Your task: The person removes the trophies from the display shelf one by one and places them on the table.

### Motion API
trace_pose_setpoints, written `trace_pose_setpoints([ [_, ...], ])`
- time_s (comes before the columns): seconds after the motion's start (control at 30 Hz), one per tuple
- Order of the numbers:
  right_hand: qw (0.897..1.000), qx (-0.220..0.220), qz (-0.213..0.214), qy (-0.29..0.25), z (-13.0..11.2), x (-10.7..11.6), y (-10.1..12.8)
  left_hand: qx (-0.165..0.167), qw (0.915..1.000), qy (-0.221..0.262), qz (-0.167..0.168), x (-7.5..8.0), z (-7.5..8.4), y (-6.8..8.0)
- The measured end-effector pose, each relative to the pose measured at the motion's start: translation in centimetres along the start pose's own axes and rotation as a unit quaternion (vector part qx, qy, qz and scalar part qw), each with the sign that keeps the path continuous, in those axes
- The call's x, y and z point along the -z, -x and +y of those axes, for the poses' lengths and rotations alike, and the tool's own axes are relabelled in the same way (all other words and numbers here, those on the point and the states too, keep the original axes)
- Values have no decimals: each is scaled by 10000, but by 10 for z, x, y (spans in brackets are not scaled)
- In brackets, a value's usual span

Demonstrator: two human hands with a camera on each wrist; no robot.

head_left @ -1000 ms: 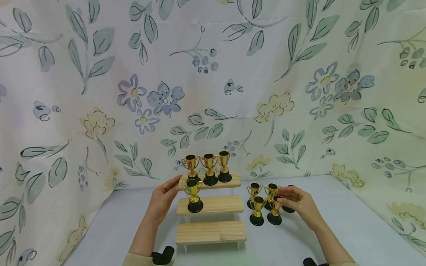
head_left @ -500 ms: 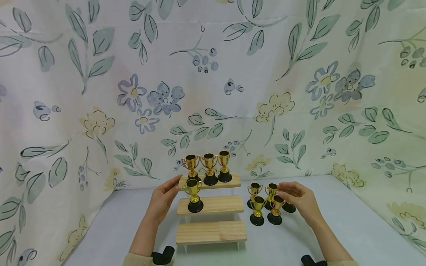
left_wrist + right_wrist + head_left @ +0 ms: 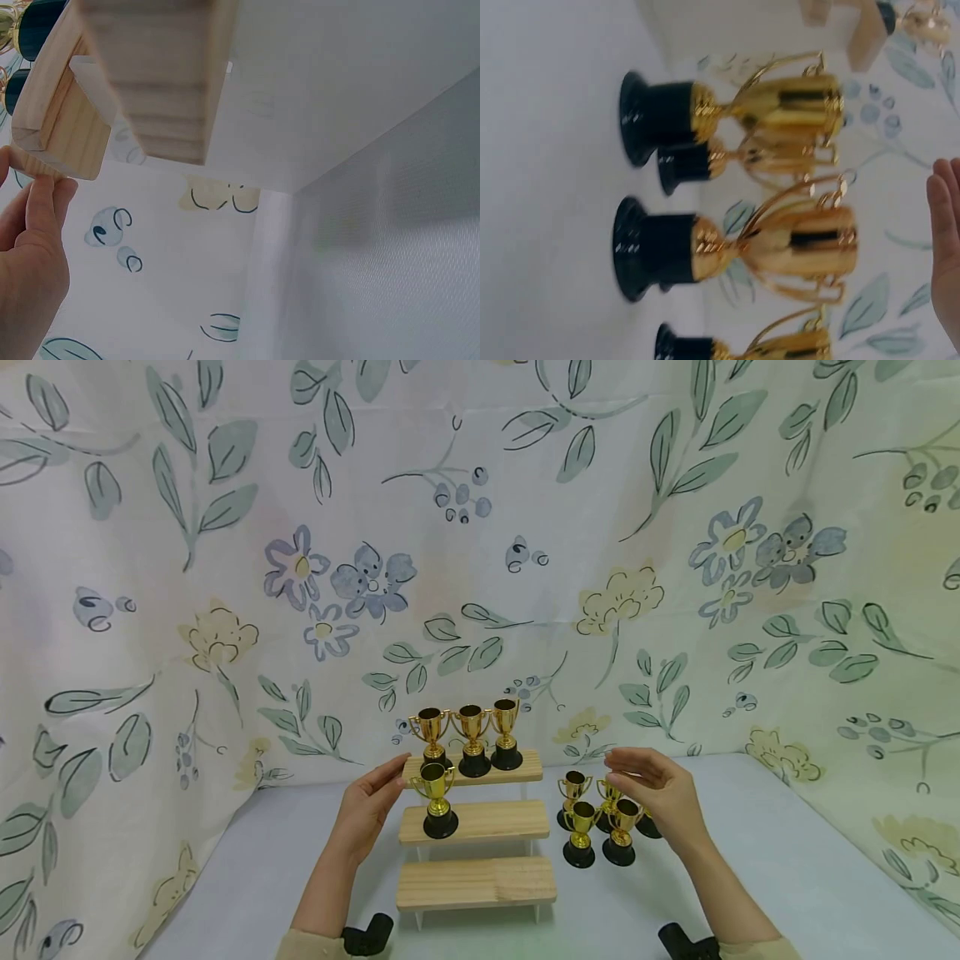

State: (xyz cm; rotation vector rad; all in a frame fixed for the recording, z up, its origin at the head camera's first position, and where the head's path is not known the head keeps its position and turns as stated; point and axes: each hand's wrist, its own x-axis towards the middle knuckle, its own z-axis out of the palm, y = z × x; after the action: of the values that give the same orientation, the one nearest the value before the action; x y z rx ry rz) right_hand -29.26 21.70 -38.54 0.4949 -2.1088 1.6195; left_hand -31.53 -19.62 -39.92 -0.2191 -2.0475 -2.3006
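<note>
A three-step wooden shelf stands in the middle of the table. Three gold trophies with black bases line its top step, and one more trophy stands at the left of the middle step. My left hand rests with straight fingers against the left end of the shelf. To the right of the shelf, several trophies are grouped on the table. Just above that group my right hand hovers open and holds nothing. Its fingertips lie beside the trophy cups.
A floral cloth backdrop closes off the back and both sides. The grey tabletop stretches out to the right of the trophies and to the left of the shelf. The bottom step bears nothing.
My right hand has lifted off the trophy group, moved up and slightly left, and its fingers have straightened. The left hand and the shelf have not moved.
</note>
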Motion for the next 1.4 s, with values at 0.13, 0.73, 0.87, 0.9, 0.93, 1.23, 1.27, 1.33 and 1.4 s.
trace_pose_setpoints([
  [0.13, 9995, 154, -224, -162, -15, -11, -3, -24, 10000, 9, 14, 0, 0, 0],
  [0.73, 9855, 319, -1312, -1027, -46, -88, -8, -143, 9999, -18, 41, -1, -3, 1],
  [0.87, 9823, 395, -1421, -1153, -50, -109, -13, -109, 9999, 5, 28, 0, -1, 1],
  [0.9, 9817, 379, -1447, -1179, -50, -114, -14, -103, 9999, 12, 16, 0, -1, 1],
  [0.93, 9812, 363, -1473, -1192, -51, -119, -15, -116, 9999, -2, 4, 0, 0, 2],
  [1.23, 9774, 192, -1683, -1266, -58, -151, -21, -167, 9998, 41, -66, 0, 1, 2],
  [1.27, 9777, 165, -1683, -1243, -59, -154, -20, -149, 9999, 61, -52, 0, 1, 2],
  [1.33, 9784, 99, -1671, -1216, -60, -158, -20, -107, 9999, 62, -24, 1, 0, 2],
  [1.4, 9791, 34, -1653, -1181, -60, -162, -19, -84, 9999, 68, 4, 0, -1, 2],
])
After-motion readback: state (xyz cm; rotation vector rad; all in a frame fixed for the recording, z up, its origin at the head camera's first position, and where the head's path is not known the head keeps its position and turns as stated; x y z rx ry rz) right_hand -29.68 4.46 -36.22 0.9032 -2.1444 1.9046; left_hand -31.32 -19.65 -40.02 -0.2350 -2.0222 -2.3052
